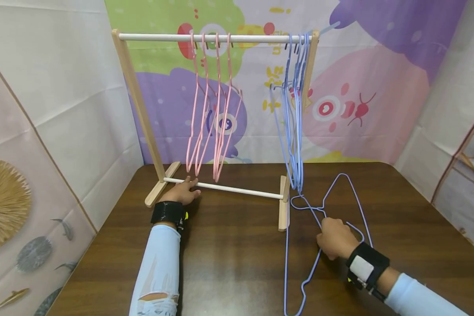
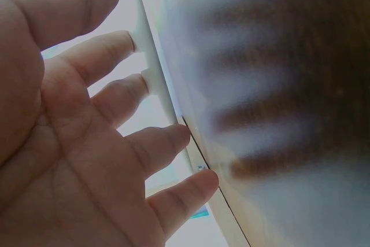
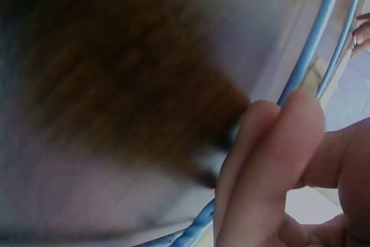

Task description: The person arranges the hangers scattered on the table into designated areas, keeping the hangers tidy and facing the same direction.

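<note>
A blue hanger (image 1: 286,263) is gripped by my right hand (image 1: 335,237) low over the right side of the table. In the right wrist view its blue wire (image 3: 314,39) passes behind the curled fingers and thumb. More blue wire (image 1: 354,188) loops behind that hand; whether it belongs to a second hanger I cannot tell. My left hand (image 1: 180,192) reaches to the white lower bar (image 1: 241,189) of a wooden rack, near its left end. Its fingers are spread and hold nothing, and the fingertips (image 2: 179,136) seem to touch the bar.
Several pink hangers (image 1: 229,66) hang mid-way along the upper bar (image 1: 154,37). Several blue hangers (image 1: 299,153) crowd its right end by the wooden post (image 1: 310,66). The rack's feet (image 1: 283,219) stand on the brown table (image 1: 229,254), before a printed cloth backdrop (image 1: 379,66).
</note>
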Available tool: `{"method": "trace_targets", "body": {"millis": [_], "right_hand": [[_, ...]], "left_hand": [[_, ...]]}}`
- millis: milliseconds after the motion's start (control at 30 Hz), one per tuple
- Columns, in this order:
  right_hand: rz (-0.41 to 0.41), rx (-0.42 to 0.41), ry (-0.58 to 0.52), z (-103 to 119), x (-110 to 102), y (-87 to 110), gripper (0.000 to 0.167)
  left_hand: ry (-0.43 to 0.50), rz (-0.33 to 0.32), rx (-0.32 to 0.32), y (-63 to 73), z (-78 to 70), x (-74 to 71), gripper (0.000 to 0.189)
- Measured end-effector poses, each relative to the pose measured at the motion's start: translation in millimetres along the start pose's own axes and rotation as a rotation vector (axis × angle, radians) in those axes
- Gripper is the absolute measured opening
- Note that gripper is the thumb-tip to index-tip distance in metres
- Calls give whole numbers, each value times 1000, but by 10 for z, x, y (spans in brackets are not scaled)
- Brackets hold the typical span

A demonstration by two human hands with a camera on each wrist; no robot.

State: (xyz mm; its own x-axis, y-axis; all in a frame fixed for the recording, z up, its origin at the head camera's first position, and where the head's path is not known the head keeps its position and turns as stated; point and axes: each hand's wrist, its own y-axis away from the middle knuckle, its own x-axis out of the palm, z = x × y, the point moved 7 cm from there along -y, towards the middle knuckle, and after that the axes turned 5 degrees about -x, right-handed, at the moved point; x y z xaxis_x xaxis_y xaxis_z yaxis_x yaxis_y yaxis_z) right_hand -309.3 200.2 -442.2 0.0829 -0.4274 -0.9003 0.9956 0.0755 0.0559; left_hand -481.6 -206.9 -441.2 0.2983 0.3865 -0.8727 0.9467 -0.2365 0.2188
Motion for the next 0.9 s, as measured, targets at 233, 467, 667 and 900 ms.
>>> {"method": "trace_targets", "body": {"millis": [233,467,667,900], "right_hand": [[-27,43,-65,-66,-90,-38,22],[-116,71,-73,-112,-199,-77,15],[-274,55,-118,-75,-312,-89,22],[-480,24,-194,41,-435,-39,17]], "left_hand": [[4,2,2,26,-8,-3,61],[23,4,28,6,20,-13,64],[11,2,4,7,14,4,61],[-1,-3,5,14,-2,9,61]]}}
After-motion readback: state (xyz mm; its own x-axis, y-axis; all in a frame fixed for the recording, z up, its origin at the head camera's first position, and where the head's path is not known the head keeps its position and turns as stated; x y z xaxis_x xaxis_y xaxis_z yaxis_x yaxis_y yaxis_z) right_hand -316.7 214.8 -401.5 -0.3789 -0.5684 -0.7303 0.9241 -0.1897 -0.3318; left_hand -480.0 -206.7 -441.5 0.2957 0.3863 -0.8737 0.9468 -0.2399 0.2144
